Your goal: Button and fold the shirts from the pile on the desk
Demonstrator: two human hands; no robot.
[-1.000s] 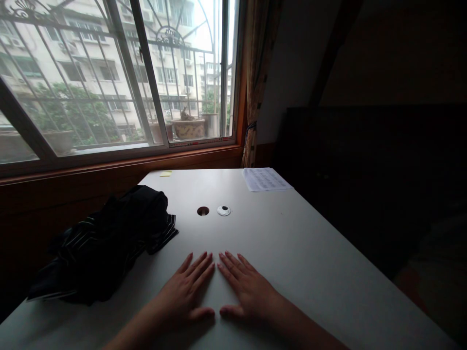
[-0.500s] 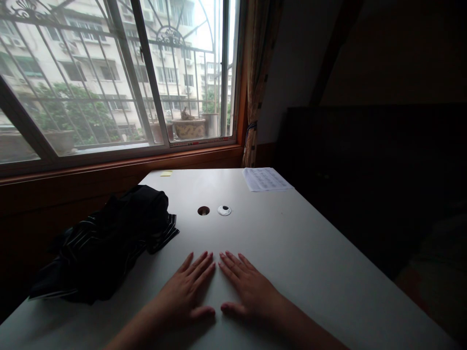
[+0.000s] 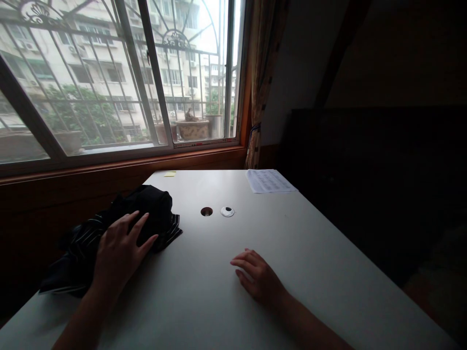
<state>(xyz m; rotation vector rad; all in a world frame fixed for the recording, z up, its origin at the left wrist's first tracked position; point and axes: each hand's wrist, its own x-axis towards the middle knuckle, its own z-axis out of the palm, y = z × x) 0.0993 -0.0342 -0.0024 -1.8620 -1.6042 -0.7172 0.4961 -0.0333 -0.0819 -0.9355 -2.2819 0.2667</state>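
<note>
At the left of the frame, a dark garment with white stripes lies in a crumpled heap on the white table; the left hand is over it, fingers parted and slightly bent, though whether it touches the cloth I cannot tell. Right of the lower centre, the right hand is loosely curled, its thumb apart from the fingers, pinching nothing. Near the middle sit a round hole and a white disc, with printed sheets above and to the right
</note>
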